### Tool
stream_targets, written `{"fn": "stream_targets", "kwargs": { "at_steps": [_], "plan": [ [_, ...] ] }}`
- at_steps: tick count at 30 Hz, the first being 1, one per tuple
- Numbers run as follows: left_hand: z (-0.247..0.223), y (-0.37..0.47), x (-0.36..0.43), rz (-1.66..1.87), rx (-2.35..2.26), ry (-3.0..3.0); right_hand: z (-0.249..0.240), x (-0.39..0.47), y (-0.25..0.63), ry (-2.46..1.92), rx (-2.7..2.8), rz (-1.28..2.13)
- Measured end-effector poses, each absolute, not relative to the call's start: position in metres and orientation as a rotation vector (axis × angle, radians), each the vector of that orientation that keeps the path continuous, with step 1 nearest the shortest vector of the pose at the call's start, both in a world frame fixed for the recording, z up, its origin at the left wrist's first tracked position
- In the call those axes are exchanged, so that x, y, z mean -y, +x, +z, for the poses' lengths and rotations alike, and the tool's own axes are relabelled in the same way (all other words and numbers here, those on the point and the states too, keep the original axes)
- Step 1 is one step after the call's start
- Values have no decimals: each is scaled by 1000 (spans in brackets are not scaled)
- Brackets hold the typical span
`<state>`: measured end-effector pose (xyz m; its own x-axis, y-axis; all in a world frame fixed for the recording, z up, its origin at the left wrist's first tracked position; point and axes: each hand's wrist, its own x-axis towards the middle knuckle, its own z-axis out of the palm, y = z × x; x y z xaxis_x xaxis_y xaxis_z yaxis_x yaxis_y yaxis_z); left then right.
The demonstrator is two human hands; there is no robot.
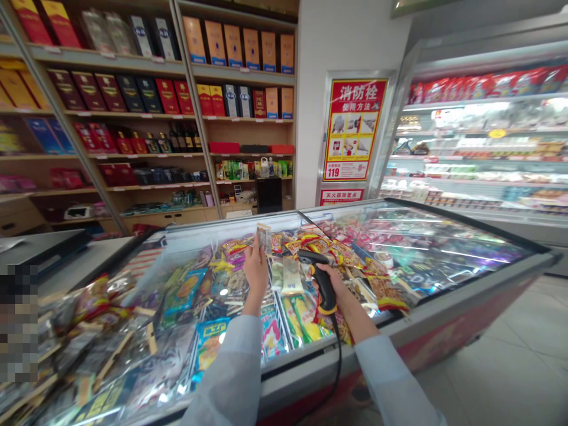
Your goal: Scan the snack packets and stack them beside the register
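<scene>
Works over the freezer (444,313); grips the scanner (326,289) in the right hand (339,286) with wrapped fingers; pinches a small packet (264,238) above the freezer in nearly closed fingers of the left hand (256,267). Has both lifted, apart; shows no completed scan.

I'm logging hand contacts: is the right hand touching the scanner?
Touching. The head view shows the right hand wrapped around the handle of the scanner, with no gap between palm and handle.
</scene>
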<state>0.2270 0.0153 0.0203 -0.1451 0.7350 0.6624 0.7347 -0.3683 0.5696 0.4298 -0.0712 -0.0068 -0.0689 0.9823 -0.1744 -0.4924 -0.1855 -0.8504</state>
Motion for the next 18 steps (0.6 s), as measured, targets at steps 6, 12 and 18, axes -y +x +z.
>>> {"fn": "stream_targets", "kwargs": {
  "at_steps": [6, 12, 18],
  "plan": [
    [19, 227, -17, 1614, -1759, 2042, -14, 68, 433, -868, 777, 1584],
    [19, 227, -16, 1614, -1764, 2050, -19, 65, 435, -819, 795, 1603],
    [19, 227, -16, 1594, -1769, 2046, -16, 65, 434, -810, 777, 1598]
  ]
}}
